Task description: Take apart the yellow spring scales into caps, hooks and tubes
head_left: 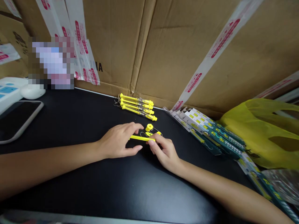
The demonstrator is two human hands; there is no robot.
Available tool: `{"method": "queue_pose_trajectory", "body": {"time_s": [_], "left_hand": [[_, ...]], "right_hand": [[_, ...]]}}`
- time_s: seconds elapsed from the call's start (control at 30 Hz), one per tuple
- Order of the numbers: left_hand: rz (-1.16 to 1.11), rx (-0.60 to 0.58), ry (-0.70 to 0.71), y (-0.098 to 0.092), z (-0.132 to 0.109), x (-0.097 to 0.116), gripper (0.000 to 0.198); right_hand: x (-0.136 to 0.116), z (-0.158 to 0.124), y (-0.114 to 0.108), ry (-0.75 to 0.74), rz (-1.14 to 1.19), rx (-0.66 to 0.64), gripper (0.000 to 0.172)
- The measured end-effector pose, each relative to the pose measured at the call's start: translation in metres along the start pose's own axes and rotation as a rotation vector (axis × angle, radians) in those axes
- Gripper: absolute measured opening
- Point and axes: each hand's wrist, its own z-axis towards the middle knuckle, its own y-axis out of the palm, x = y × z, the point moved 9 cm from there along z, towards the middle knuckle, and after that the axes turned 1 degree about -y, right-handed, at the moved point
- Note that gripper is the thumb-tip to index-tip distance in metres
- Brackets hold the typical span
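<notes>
A thin yellow plastic strip (141, 137), which looks like a spring scale part, is pinched at its right end by my right hand (166, 153). My left hand (120, 140) has thumb and fingers spread around the strip's left end; whether the palm touches it I cannot tell. Just beyond the right fingers lie a yellow end cap (149, 127) and a wire hook (142, 134), with other small yellow pieces partly hidden by the hand. Farther back, several yellow tubular spring scales (137, 105) with wire hooks lie side by side on the black tabletop (130, 189).
Printed spring scale boxes (210, 130) are piled on the right beside a yellow plastic bag (263, 130). A phone (18, 119) and a white device (10, 90) lie on the left. Taped cardboard boxes (187, 40) wall off the back edge.
</notes>
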Motion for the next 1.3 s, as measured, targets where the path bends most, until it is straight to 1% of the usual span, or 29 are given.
{"method": "queue_pose_trajectory", "body": {"time_s": [0.07, 0.17, 0.23, 0.33, 0.47, 0.57, 0.67, 0.8, 0.93, 1.0, 1.03, 1.1, 1.13, 1.23, 1.3], "left_hand": [[-0.122, 0.061, -0.074, -0.007, 0.000, -0.010, 0.047], [-0.248, 0.139, -0.113, -0.015, -0.002, -0.018, 0.043], [-0.279, 0.147, -0.135, -0.015, -0.002, -0.021, 0.034], [-0.261, 0.100, -0.175, -0.011, -0.001, -0.024, 0.018], [-0.216, 0.067, -0.161, -0.008, 0.002, -0.022, 0.010], [-0.154, 0.063, -0.127, -0.008, 0.003, -0.019, 0.011], [-0.047, 0.068, -0.122, -0.008, 0.004, -0.018, 0.015], [0.060, 0.099, -0.114, -0.011, 0.003, -0.016, 0.014], [0.066, 0.055, -0.048, -0.007, 0.003, -0.009, 0.014], [0.051, 0.022, -0.016, -0.004, 0.003, -0.006, 0.016], [0.040, 0.006, -0.007, -0.002, 0.003, -0.006, 0.017], [0.019, -0.015, -0.004, 0.001, 0.003, -0.006, 0.018], [0.008, -0.021, -0.003, 0.002, 0.003, -0.006, 0.019], [-0.005, -0.030, 0.015, 0.004, 0.002, -0.004, 0.019], [0.014, -0.044, 0.041, 0.006, 0.001, -0.001, 0.019]], "right_hand": [[0.007, -0.001, -0.005, 0.053, 0.093, 0.060, 0.024], [0.014, -0.002, -0.010, 0.092, 0.198, 0.138, 0.025], [0.017, -0.003, -0.014, 0.103, 0.249, 0.191, 0.027], [0.020, -0.003, -0.017, 0.117, 0.285, 0.235, 0.028], [0.018, -0.002, -0.016, 0.100, 0.298, 0.220, 0.026], [0.019, -0.003, -0.014, 0.106, 0.292, 0.194, 0.026], [0.019, -0.002, -0.013, 0.113, 0.270, 0.170, 0.026], [0.013, 0.000, -0.011, 0.079, 0.203, 0.140, 0.024], [0.008, 0.003, -0.005, 0.052, 0.101, 0.050, 0.024], [0.006, 0.003, -0.003, 0.044, 0.066, 0.031, 0.024], [0.006, 0.003, -0.003, 0.042, 0.054, 0.032, 0.022], [0.007, 0.002, -0.004, 0.038, 0.039, 0.047, 0.012], [0.006, 0.002, -0.004, 0.032, 0.036, 0.057, 0.010], [0.004, 0.002, -0.004, -0.008, 0.027, 0.069, 0.034], [0.001, 0.002, -0.001, -0.042, 0.024, 0.048, 0.037]]}}
